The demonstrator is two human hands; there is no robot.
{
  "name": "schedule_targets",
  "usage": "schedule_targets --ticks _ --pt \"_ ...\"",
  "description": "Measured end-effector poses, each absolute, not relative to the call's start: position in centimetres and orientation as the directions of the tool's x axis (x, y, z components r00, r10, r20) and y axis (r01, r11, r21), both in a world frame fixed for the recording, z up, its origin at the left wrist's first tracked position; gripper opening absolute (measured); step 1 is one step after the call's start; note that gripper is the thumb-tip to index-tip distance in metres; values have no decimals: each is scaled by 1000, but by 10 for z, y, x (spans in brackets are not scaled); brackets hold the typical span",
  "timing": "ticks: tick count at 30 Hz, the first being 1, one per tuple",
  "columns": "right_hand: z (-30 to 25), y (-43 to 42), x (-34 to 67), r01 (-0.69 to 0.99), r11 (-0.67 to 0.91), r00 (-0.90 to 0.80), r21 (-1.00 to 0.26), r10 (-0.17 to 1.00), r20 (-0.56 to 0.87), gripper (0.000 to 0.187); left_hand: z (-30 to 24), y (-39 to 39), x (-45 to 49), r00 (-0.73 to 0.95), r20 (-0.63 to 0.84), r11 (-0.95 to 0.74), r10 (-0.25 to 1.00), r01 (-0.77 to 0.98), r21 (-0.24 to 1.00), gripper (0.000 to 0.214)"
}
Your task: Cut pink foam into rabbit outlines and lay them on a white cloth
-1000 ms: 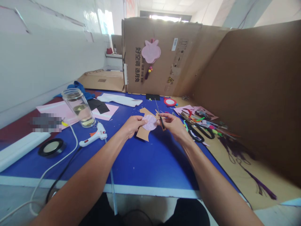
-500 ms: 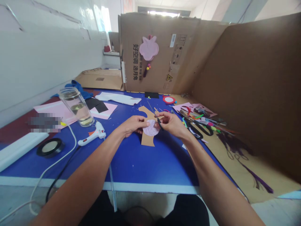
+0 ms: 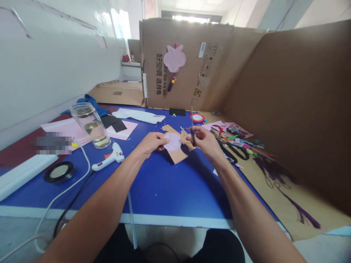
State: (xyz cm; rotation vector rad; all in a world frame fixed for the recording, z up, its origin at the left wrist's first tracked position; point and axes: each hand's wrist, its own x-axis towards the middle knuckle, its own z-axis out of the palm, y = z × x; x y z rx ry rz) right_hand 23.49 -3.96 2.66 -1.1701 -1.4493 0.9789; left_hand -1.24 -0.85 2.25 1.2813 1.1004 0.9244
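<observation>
My left hand [image 3: 154,144] is closed, pinching the left edge of a round lilac piece of paper [image 3: 174,141]. Brown card [image 3: 177,157] shows behind and below this disc; whether the two are joined I cannot tell. To the right, my right hand [image 3: 207,141] grips small scissors [image 3: 193,136] by their dark handles. Their thin blades point up and away, apart from the disc. Brown card scraps [image 3: 188,137] lie between the hands, just past the disc.
At left stand a glass jar [image 3: 95,128] of liquid, a white glue gun [image 3: 111,157] and black tape [image 3: 59,171]. Large black-handled scissors [image 3: 241,150] lie among craft scraps at right. A cardboard screen [image 3: 219,73] encloses the back and right; pink paper [image 3: 128,129] lies further back.
The scissors have swung upright and moved right, away from the disc. My left hand has shifted slightly left, and the disc and brown card have turned.
</observation>
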Motion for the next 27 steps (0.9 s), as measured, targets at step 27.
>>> schedule_targets --ticks 27 --pt "-1 -68 160 224 112 -235 -968 970 58 55 29 -16 2 -234 -278 28 932 -715 698 8"
